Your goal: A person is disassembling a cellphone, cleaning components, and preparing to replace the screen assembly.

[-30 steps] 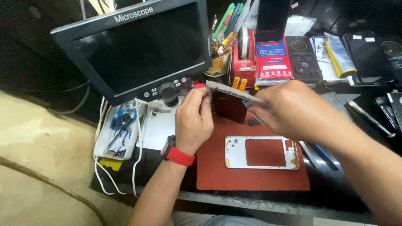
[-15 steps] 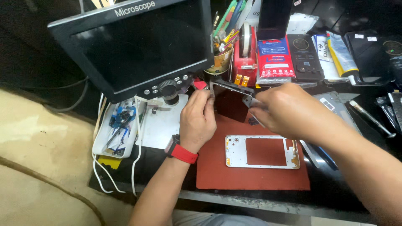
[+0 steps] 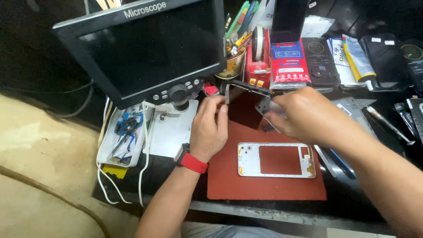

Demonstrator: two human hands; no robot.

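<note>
Two hands lift a dark phone panel above the red mat.

Left hand [image 3: 210,128] pinches the phone panel [image 3: 245,102] at its left edge; right hand [image 3: 304,115] grips the right edge. Thin, stiff, likely fragile: best held by its edges. A white phone frame [image 3: 276,160] lies below both sets of fingers.

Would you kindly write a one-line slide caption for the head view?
Both hands, left hand and right hand, hold a dark phone panel above a red mat bearing a white phone frame.
</note>
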